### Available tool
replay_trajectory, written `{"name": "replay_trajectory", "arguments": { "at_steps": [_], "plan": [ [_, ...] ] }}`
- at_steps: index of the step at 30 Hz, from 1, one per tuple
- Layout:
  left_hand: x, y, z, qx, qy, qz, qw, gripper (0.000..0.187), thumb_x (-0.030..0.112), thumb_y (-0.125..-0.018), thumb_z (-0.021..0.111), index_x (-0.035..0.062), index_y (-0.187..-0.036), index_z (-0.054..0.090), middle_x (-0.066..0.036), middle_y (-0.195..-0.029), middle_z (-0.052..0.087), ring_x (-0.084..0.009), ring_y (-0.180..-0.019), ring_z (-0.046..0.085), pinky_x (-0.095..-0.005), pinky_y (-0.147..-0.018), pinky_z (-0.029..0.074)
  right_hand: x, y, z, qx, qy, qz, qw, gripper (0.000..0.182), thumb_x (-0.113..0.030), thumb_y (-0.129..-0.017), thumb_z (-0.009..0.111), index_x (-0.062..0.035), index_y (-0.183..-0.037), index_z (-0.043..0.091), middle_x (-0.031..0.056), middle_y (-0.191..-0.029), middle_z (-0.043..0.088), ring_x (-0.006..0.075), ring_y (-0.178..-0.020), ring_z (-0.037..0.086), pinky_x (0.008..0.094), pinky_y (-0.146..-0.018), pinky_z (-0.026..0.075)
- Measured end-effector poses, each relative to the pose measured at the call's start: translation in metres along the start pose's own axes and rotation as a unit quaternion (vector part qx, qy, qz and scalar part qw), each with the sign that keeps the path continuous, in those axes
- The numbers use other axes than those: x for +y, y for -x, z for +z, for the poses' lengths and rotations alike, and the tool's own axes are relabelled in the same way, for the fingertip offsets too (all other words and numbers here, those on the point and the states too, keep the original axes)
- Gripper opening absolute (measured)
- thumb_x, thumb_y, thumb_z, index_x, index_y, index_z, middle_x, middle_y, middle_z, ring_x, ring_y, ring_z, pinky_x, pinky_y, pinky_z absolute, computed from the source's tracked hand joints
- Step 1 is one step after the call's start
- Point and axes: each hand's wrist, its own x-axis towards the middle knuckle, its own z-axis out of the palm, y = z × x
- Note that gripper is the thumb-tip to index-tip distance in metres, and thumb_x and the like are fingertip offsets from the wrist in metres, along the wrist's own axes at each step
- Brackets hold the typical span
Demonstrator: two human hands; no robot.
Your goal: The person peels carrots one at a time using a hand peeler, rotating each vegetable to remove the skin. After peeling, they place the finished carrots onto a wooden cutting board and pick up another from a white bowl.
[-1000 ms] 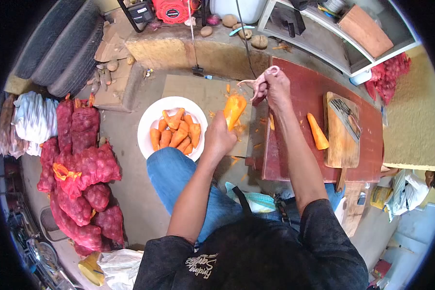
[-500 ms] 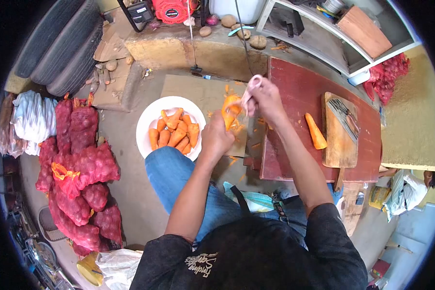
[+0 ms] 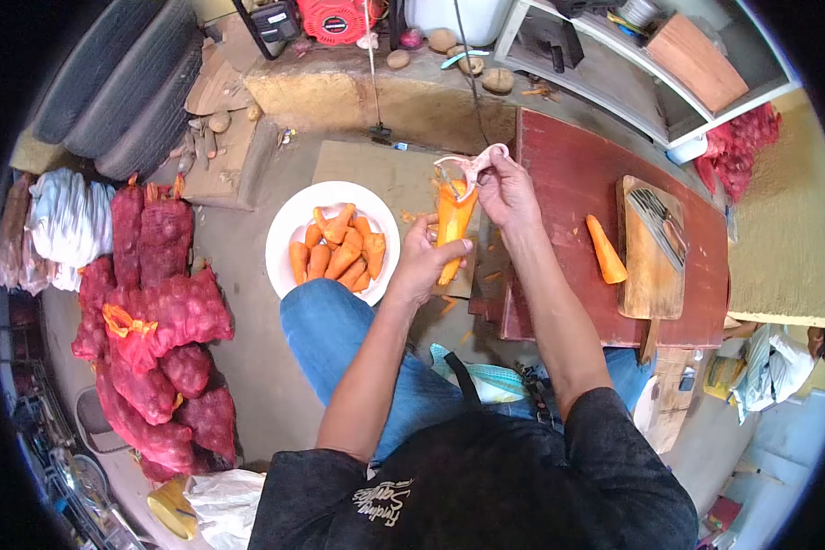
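Note:
My left hand point(image 3: 425, 261) is closed around the lower part of an orange carrot point(image 3: 455, 225), which stands tilted over the cardboard. In my right hand point(image 3: 509, 192) is a pale pink Y-shaped peeler point(image 3: 478, 163), its head against the carrot's upper end. Left of my hands, a white bowl point(image 3: 278, 261) holds several carrots point(image 3: 346, 247) above my knee. Another carrot point(image 3: 606, 249) lies on the red table to the right.
On the red table point(image 3: 559, 183) is a wooden cutting board point(image 3: 646, 284) with a knife and a grater-like metal tool point(image 3: 655, 220). Cardboard point(image 3: 339, 165) with orange peelings covers the floor ahead. Red mesh sacks point(image 3: 170, 307) fill the left side; tyres point(image 3: 119, 82) lean behind them.
The carrot has turned more upright in my left hand, showing more of its length. My right hand has shifted slightly, bringing the peeler to the carrot's top end.

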Motion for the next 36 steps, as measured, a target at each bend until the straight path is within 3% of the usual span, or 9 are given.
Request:
{"name": "replay_trajectory", "arguments": {
  "at_steps": [5, 9, 13, 20, 23, 28, 32, 35, 36],
  "plan": [
    [0.006, 0.001, -0.004, -0.038, 0.173, -0.09, 0.98, 0.044, 0.001, -0.077, 0.077, -0.0033, -0.116, 0.055, -0.009, -0.087, 0.064, -0.0134, -0.062, 0.063, -0.0237, -0.045, 0.049, -0.009, 0.018, 0.014, -0.021, -0.036, 0.009, 0.999, 0.015, -0.019, -0.101, 0.059, -0.0039, -0.099, 0.061, 0.0097, -0.091, 0.069, 0.0256, -0.09, 0.069, 0.0421, -0.089, 0.056],
    [0.009, 0.004, 0.001, -0.006, 0.041, -0.02, 0.999, 0.045, -0.001, -0.076, 0.073, -0.0026, -0.117, 0.055, -0.007, -0.086, 0.063, -0.0114, -0.059, 0.06, -0.0234, -0.044, 0.047, -0.029, 0.047, 0.05, -0.024, 0.312, -0.111, 0.943, 0.012, -0.017, -0.101, 0.058, -0.0051, -0.098, 0.057, 0.0074, -0.083, 0.066, 0.0182, -0.075, 0.066, 0.034, -0.073, 0.056],
    [-0.002, 0.0, 0.006, 0.02, -0.085, 0.033, 0.996, 0.051, -0.002, -0.074, 0.071, -0.0027, -0.122, 0.054, -0.005, -0.088, 0.063, -0.0094, -0.059, 0.058, -0.023, -0.044, 0.046, -0.025, 0.057, 0.055, -0.044, 0.418, -0.09, 0.903, 0.01, -0.015, -0.099, 0.06, -0.0046, -0.099, 0.058, 0.0041, -0.081, 0.064, 0.0118, -0.068, 0.063, 0.0268, -0.06, 0.051],
    [-0.034, -0.01, -0.002, 0.052, -0.241, 0.17, 0.954, 0.06, -0.002, -0.073, 0.071, -0.0036, -0.129, 0.051, -0.008, -0.1, 0.064, -0.0157, -0.082, 0.064, -0.0277, -0.07, 0.054, -0.045, 0.017, 0.036, 0.052, 0.363, -0.174, 0.914, 0.015, -0.02, -0.101, 0.057, -0.0058, -0.095, 0.056, 0.0031, -0.078, 0.063, 0.011, -0.064, 0.062, 0.0255, -0.057, 0.051],
    [-0.012, 0.001, -0.001, 0.073, -0.229, 0.109, 0.965, 0.054, -0.001, -0.069, 0.068, -0.0042, -0.121, 0.056, -0.015, -0.106, 0.062, -0.0253, -0.097, 0.064, -0.0338, -0.087, 0.05, -0.031, 0.03, 0.047, 0.024, 0.38, -0.126, 0.916, 0.015, -0.02, -0.101, 0.058, -0.0056, -0.097, 0.055, 0.0036, -0.079, 0.063, 0.0117, -0.064, 0.063, 0.0262, -0.056, 0.053],
    [-0.018, 0.001, 0.0, 0.045, -0.19, 0.105, 0.975, 0.052, 0.001, -0.068, 0.069, -0.0043, -0.119, 0.058, -0.018, -0.107, 0.062, -0.0293, -0.098, 0.064, -0.0354, -0.088, 0.05, -0.041, 0.007, 0.017, 0.089, 0.324, -0.168, 0.927, 0.012, -0.018, -0.1, 0.059, -0.006, -0.1, 0.056, 0.0038, -0.079, 0.064, 0.0113, -0.063, 0.063, 0.0256, -0.056, 0.052],
    [0.001, 0.009, 0.003, 0.056, -0.24, 0.109, 0.963, 0.05, 0.001, -0.067, 0.069, -0.0045, -0.116, 0.059, -0.018, -0.106, 0.062, -0.0309, -0.101, 0.063, -0.0359, -0.091, 0.049, -0.037, 0.024, 0.037, -0.004, 0.315, -0.077, 0.946, 0.01, -0.016, -0.1, 0.06, -0.007, -0.096, 0.059, 0.0026, -0.08, 0.064, 0.0106, -0.062, 0.062, 0.025, -0.055, 0.051],
    [-0.004, 0.006, 0.0, 0.069, -0.306, 0.199, 0.929, 0.052, 0.0, -0.068, 0.069, -0.0042, -0.119, 0.057, -0.015, -0.096, 0.062, -0.0257, -0.083, 0.065, -0.0338, -0.077, 0.052, -0.045, 0.001, 0.001, 0.067, 0.236, -0.118, 0.962, 0.006, -0.012, -0.1, 0.057, -0.0073, -0.097, 0.058, 0.0035, -0.078, 0.063, 0.0118, -0.06, 0.062, 0.024, -0.051, 0.049],
    [-0.003, 0.007, -0.002, 0.046, -0.232, 0.135, 0.962, 0.052, -0.001, -0.07, 0.07, -0.0042, -0.12, 0.056, -0.013, -0.094, 0.062, -0.0218, -0.077, 0.064, -0.0313, -0.07, 0.052, -0.047, 0.005, 0.006, 0.058, 0.234, -0.115, 0.964, 0.005, -0.011, -0.1, 0.056, -0.007, -0.097, 0.057, 0.0041, -0.077, 0.063, 0.0123, -0.06, 0.062, 0.024, -0.05, 0.049]
  ]
}}
